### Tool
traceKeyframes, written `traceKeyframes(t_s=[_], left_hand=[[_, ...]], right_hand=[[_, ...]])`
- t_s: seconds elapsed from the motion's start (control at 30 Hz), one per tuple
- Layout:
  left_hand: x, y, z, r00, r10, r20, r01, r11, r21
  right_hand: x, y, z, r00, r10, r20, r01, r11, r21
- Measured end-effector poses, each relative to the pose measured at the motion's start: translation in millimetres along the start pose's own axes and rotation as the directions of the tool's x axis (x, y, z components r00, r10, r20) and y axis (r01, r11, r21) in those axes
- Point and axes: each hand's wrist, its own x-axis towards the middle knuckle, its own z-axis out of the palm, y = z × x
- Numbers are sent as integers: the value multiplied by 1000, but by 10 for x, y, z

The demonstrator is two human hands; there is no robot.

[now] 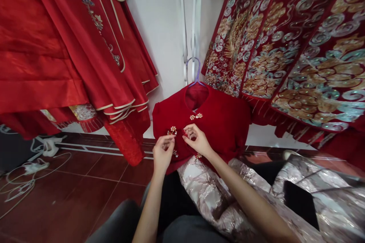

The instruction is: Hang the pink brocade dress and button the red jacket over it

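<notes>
A short red jacket point(222, 117) hangs on a purple hanger point(194, 69) in front of me, low against the white wall. Small gold and pearl clasps run down its front; one clasp point(196, 116) sits near the collar. My left hand point(163, 152) pinches the jacket's front edge just below a second clasp point(172, 130). My right hand point(196, 139) has its fingers curled and pinched on the cloth beside that same clasp. Both hands are closed on the garment's front opening.
Red satin robes point(57, 45) hang at the left, and a heavily embroidered red and gold garment point(285, 45) at the right. Pale silver brocade fabric point(216, 197) lies over my lap. White cables point(31, 169) lie on the red tiled floor at the left.
</notes>
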Motion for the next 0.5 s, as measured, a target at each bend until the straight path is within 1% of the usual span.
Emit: traceKeyframes(t_s=[0.03,0.07,0.17,0.27,0.33,0.43,0.5], left_hand=[[54,4,-11,999,30,-40,-28,999,33],[102,8,-10,998,43,-47,-40,998,54],[198,14,35,999,35,9,-36,995,89],[234,3,97,999,39,25,-41,993,107],[244,-14,130,999,30,20,-31,996,78],[254,-44,164,1000,-1,-5,1,1000,6],[260,-58,181,1000,2,-13,-2,1000,-10]], right_hand=[[-8,-30,-3,1000,-4,19,4,1000,5],[-13,-63,-6,999,-8,39,8,1000,4],[-17,-142,-6,999,-1,53,3,999,-37],[-11,-150,19,1000,9,-10,-10,994,-110],[-9,-130,44,999,12,-46,-19,989,-147],[-6,-117,77,997,13,-70,-25,985,-172],[-6,-128,91,996,11,-88,-28,981,-191]])
